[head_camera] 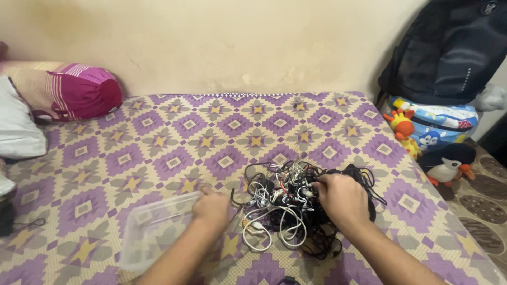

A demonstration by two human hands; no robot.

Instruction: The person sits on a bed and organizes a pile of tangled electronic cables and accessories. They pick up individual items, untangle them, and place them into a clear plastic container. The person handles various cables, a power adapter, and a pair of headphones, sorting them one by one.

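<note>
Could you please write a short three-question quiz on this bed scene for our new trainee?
1. True or false: the right hand rests on the tangled pile of cables.
2. What does the left hand touch? A) a pillow B) the clear plastic container C) a backpack
3. Fill in: the penguin toy sits off the bed's ____ side as the camera sees it.

Key: 1 true; 2 B; 3 right.
</note>
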